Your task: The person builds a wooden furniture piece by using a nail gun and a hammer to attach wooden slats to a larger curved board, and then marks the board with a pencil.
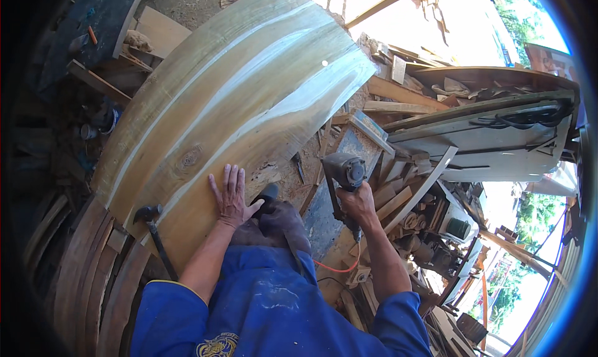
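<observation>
My left hand [231,200] lies flat with spread fingers on a wide wooden panel [199,114] with pale streaks in its grain. In my right hand [359,206] is a dark nail gun [344,171], its handle gripped in closed fingers. It is held off to the right of the panel, apart from it. An orange hose [336,270] shows below the tool's handle. A hammer [148,214] lies on the panel's near left corner, its handle reaching down beside my left arm. The dark toe of a shoe [268,194] shows beside my left thumb.
Curved planks [118,295] stand at the lower left. A worn bluish board [352,155] with sawdust lies right of the panel. Scrap wood, leaning boards and a large grey panel [461,139] crowd the right side. A dark table [93,21] is at the far left.
</observation>
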